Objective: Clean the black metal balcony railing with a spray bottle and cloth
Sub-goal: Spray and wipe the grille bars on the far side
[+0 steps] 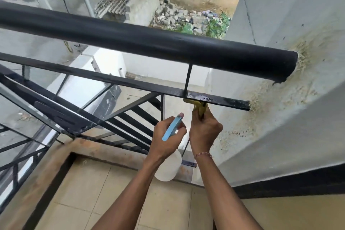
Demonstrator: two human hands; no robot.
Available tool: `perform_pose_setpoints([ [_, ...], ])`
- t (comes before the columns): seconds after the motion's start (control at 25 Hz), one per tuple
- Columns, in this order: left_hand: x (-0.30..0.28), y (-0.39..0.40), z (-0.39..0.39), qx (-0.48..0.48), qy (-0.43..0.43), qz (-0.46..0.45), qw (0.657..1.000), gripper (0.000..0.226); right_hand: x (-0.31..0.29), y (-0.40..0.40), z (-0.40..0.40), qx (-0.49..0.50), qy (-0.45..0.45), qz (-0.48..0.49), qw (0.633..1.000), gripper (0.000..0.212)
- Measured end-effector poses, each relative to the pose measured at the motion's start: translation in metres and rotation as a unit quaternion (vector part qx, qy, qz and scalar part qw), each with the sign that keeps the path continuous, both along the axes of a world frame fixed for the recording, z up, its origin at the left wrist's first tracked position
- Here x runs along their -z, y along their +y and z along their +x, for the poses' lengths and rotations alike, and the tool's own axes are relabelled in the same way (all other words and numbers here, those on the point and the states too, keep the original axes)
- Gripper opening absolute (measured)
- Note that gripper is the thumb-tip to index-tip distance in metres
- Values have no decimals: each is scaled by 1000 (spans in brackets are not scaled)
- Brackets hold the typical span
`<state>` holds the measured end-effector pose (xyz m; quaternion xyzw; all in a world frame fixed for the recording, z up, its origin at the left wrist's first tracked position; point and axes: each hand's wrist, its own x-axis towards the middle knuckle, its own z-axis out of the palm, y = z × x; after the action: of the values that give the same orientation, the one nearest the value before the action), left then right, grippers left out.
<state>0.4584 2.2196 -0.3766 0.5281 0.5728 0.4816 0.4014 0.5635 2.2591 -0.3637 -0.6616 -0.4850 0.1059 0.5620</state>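
Observation:
The black metal railing has a thick round top rail (149,43) and a flat lower bar (231,101) that both run into the white wall at the right. A wet, shiny patch (199,97) shows on the flat bar near its wall end. My right hand (204,130) grips a yellow cloth (198,106) and holds it against the underside of that bar. My left hand (168,140) grips a spray bottle, with its white body (169,168) below the hand and its blue trigger head (172,127) pointing up toward the bar.
The white wall (280,108) is stained and rough where the rails enter it. Diagonal black bars (119,115) fill the railing below. Beige floor tiles (97,192) and a rusty-brown ledge (56,164) lie underfoot. Far below are rubble and a yard.

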Motion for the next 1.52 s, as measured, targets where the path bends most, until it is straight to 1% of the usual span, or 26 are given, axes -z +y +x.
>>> perform_pose_setpoints([
  [0.12, 18, -3, 5, -4, -7, 3, 1000, 8, 11, 4, 2, -14, 0, 31, 999, 12],
  [0.2, 35, -5, 8, -15, -9, 11, 1000, 13, 21, 5, 4, -26, -14, 51, 998, 15],
  [0.32, 65, -5, 12, -38, -4, 12, 999, 12, 49, 4, 5, -45, -33, 33, 998, 25],
  [0.44, 97, -6, 15, -46, -2, 10, 999, 9, 93, -1, 8, -67, -27, 20, 997, 22],
  [0.56, 136, -7, 17, -51, -10, 5, 999, 8, 145, -3, 12, -79, -2, 6, 997, 32],
  [0.64, 162, -7, 16, -54, 4, 2, 999, 10, 180, -3, 12, -89, -4, 1, 996, 37],
  [0.72, 188, -8, 14, -58, 10, 1, 998, 13, 209, -5, 12, -91, -5, -4, 996, 37],
  [0.92, 262, -15, 19, -64, 5, 0, 998, 10, 288, -4, 15, -117, -12, -6, 993, 42],
  [1.0, 289, -16, 20, -64, -4, 0, 998, 7, 320, -3, 14, -115, -11, -19, 993, 41],
  [1.12, 323, -18, 20, -71, -9, -2, 997, 16, 362, -5, 11, -109, -2, -34, 993, 39],
  [1.32, 380, -16, 22, -84, 11, 7, 996, 24, 424, -7, 9, -104, 21, -49, 993, 32],
  [1.52, 432, -15, 20, -84, 20, 7, 996, 17, 469, -7, 7, -105, 23, -59, 992, 29],
])
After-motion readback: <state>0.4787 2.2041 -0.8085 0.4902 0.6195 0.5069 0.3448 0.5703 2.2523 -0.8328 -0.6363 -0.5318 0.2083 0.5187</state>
